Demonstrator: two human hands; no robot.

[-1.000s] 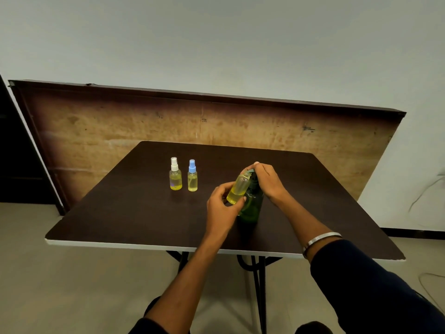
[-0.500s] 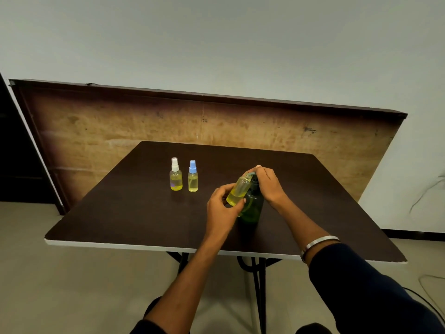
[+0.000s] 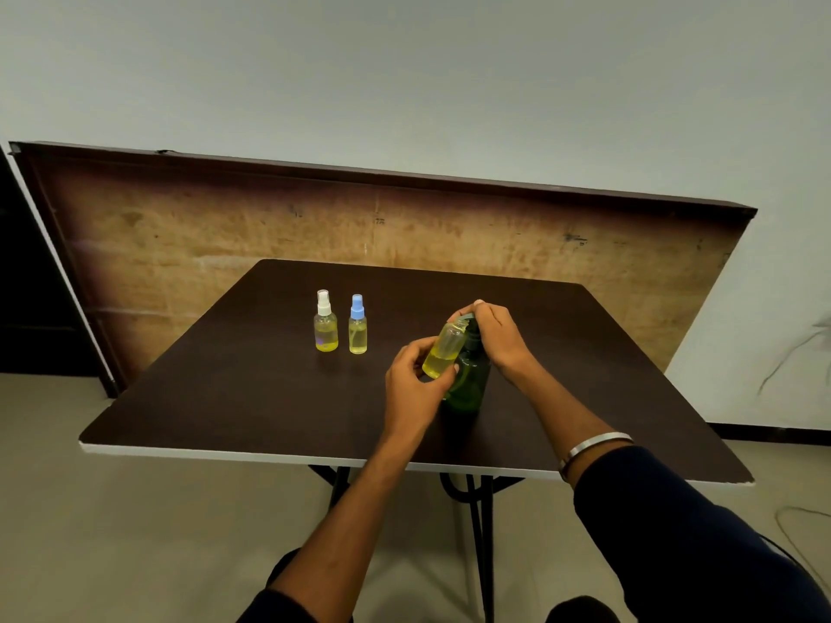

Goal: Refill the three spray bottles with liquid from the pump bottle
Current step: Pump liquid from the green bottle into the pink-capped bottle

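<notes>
Gripping an uncapped spray bottle [image 3: 443, 355] tilted at the pump bottle [image 3: 470, 382], left hand [image 3: 416, 382]; right hand [image 3: 499, 335] curls over its pump.

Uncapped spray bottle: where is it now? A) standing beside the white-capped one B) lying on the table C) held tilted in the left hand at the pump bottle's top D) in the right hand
C: the left hand holds the uncapped spray bottle tilted against the green pump bottle, whose top the right hand covers.
</notes>
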